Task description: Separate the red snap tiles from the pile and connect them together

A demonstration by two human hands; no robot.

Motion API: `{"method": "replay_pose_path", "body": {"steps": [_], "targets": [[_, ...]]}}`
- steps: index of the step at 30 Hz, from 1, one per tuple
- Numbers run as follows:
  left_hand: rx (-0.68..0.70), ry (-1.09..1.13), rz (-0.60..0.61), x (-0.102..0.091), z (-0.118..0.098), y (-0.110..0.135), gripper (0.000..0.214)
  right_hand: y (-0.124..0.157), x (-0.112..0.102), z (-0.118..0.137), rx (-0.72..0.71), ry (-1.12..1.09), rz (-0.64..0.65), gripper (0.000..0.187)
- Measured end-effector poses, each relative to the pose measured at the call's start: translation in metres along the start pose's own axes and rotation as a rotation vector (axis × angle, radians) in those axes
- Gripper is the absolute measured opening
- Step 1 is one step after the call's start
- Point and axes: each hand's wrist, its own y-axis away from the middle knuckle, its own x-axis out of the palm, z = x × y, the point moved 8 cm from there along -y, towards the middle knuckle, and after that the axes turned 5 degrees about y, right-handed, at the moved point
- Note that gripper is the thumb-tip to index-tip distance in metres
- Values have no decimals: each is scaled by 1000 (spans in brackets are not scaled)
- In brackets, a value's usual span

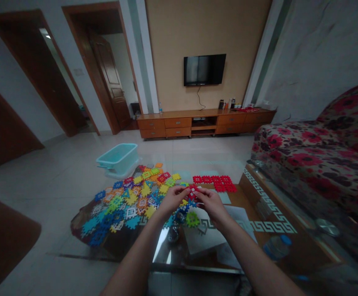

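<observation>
Between my two hands, over the glass table, is a red interlocking plastic tile [193, 191] with a windowed centre. My left hand [176, 198] pinches its left side, and my right hand [209, 200] grips its right side. Just beyond them on the glass lie joined red tiles [216, 181], a row with a shorter row below it at the right. Left of my hands spreads a heap of mixed tiles [131, 199] in blue, yellow, orange, green and white. A green tile [192, 219] lies apart, below my hands.
The glass table [179, 259] has a lower shelf, where a bottle with a blue cap [277, 247] and papers show through. A light-blue plastic bin [119, 159] stands beyond the heap. A flowered sofa [321, 144] is at the right, and a brown seat [8, 234] at the left.
</observation>
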Motion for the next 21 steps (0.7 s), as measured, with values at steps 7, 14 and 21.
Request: {"method": "replay_pose_path", "body": {"steps": [7,14,21], "targets": [[131,-585,-221,-49,15,-23,32,-4,-14,2,-23,94,-155,27],[77,-1126,-305,-87,43,-38,45,-5,-17,5,-8,100,-161,27],[0,-1210,-293,-84,69,-50,54,-7,-13,9,15,63,-171,25]]}}
